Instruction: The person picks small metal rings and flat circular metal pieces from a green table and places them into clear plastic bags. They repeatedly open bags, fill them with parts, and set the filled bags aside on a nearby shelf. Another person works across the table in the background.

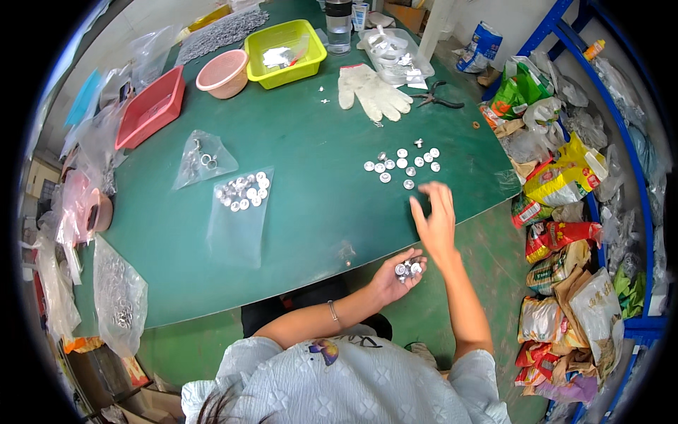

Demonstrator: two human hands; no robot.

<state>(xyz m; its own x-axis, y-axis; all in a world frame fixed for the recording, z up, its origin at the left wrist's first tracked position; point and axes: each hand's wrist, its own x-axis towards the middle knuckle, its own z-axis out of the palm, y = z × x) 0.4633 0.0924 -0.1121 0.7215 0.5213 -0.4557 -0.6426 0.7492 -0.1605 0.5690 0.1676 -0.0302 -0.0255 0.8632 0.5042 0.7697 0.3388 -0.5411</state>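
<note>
My left hand [388,280] is cupped palm up just off the table's front edge, fingers curled round several small silvery round metal parts [407,269]. My right hand [436,220] hovers at the right front of the table, thumb apart from the fingers, with nothing seen in it. Just beyond its fingertips lies a loose group of the same round metal parts [411,171], disc-like with a raised centre. More of these parts [244,191] lie on a flat clear plastic bag [236,233] left of the middle.
Another clear bag [205,160] holds metal rings. Farther back on the green table [304,141] stand a red tray [152,109], a pink bowl [223,75] and a yellow-green basket [311,67]. A white glove [373,93] lies beside pliers [438,97]. Filled bags [565,177] crowd a blue rack at right.
</note>
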